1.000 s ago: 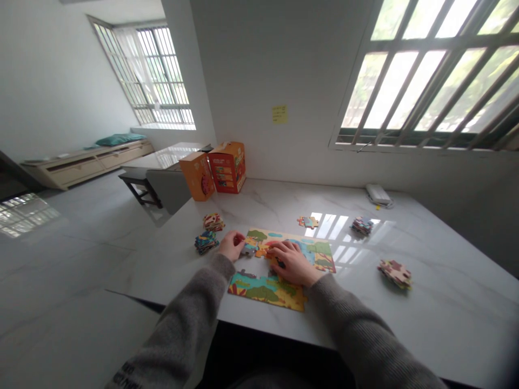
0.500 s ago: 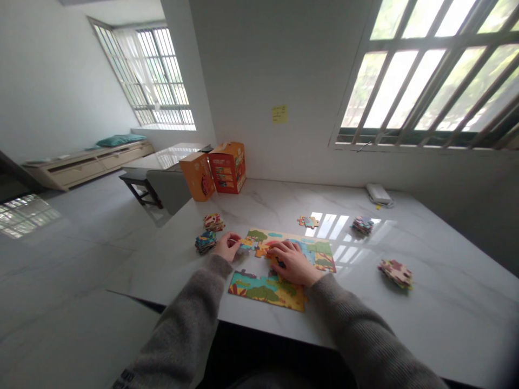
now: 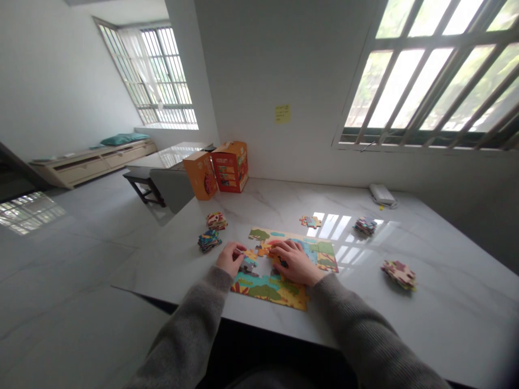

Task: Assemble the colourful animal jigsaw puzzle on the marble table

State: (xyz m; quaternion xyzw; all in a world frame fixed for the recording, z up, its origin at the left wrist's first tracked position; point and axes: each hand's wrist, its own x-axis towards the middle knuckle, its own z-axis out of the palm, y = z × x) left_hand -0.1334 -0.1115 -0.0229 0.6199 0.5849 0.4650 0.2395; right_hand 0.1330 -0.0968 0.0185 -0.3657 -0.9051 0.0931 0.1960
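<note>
One grey-yellow-blue jigsaw piece [image 3: 250,264]: your left hand [image 3: 230,258] is pinching it at the left side of the multicoloured puzzle [image 3: 265,293], white marbled counter [image 3: 348,313]; your right hand [image 3: 295,263] is covering the puzzle's middle, finger grip unclear.

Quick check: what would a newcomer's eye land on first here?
First, the colourful puzzle near the front of the table, with the left hand at its left side and the right hand over its middle. Next, the orange box and red box at the table's far left corner. Then the yellow note on the wall behind.
</note>
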